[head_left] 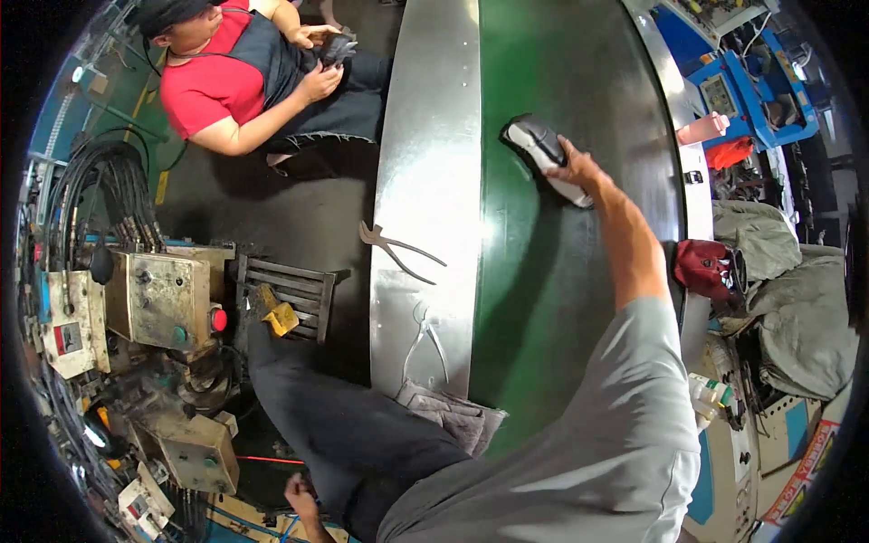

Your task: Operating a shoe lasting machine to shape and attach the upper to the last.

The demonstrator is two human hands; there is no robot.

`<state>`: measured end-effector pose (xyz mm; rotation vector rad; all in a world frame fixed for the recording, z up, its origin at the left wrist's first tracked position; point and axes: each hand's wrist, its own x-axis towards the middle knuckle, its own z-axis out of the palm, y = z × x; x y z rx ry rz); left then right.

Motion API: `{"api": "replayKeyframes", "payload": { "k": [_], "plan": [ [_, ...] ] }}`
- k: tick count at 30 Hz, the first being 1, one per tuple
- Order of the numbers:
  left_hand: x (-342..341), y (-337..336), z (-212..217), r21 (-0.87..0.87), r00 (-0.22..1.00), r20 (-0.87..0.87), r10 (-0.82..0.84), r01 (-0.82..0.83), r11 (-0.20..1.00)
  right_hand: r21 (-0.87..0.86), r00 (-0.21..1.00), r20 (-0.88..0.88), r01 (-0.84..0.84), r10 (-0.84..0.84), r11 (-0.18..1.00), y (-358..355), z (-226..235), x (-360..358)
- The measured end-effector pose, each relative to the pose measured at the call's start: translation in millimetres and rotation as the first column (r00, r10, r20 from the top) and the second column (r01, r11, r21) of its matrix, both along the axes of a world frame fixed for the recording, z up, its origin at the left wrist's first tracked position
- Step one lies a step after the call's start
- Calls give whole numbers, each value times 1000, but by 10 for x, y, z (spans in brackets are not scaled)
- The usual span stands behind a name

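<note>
My right hand (576, 166) is closed around the heel half of a black, grey and white shoe (536, 145), its arm stretched forward. Under the shoe lies a green conveyor belt (520, 344). Low at my left side hangs my left hand (301, 498), with loosely bent fingers and nothing visible in it. On the metal ledge (425, 136) left of the belt rest dark, rusty pliers (389, 249) with their handles spread. Closer to me lie shiny silver pliers (424, 348), next to a folded grey cloth (453, 416).
Across to the left, a seated person (217, 90) holds a dark shoe piece (339, 49). A slatted stool (290, 290) and grimy control boxes (158, 299) stand left. On the right are a pink bottle (702, 128), a dark red bag (711, 271) and a grey-green cover (797, 308).
</note>
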<state>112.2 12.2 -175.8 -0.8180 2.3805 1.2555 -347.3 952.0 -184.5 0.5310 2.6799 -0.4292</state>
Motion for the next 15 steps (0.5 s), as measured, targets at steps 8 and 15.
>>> {"api": "replayKeyframes", "payload": {
  "k": [8,15],
  "plan": [
    [-1652,642,308,-125,898,-382,-216,181,975,-399,838,-247,370,-487,839,-1694,-393,1625],
    [-2577,1864,837,433,858,-507,-81,335,837,-876,823,101,340,-560,341,-3938,486,2568]
  ]
}}
